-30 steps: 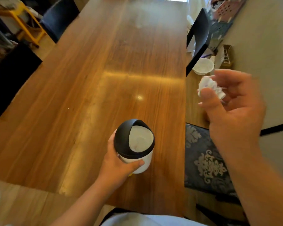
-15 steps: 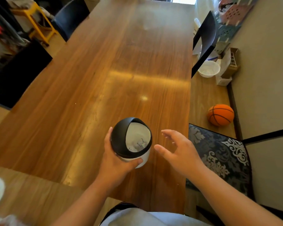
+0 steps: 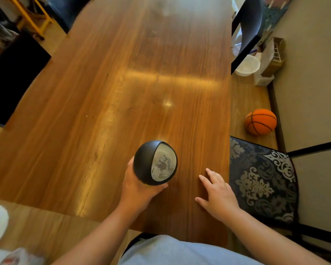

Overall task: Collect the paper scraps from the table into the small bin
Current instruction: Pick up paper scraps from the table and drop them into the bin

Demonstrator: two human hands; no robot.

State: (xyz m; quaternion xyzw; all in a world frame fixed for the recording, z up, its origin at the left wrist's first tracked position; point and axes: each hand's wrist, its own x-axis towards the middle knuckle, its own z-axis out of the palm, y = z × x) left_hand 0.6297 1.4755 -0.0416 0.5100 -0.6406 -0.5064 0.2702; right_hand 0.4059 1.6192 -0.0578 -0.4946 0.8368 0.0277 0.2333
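My left hand (image 3: 139, 190) gripped the bin (image 3: 154, 162), scraps (image 3: 162, 165) inside; right hand (image 3: 217, 196) lay spread, empty, lower centre. Surface (image 3: 141, 92) appeared clear; next, set bin down.

The long, glossy brown wooden worktop (image 3: 141, 83) carries only the right hand (image 3: 217, 196), resting flat near its right edge with fingers (image 3: 211, 175) spread, bare wood stretching beyond the fingertips.
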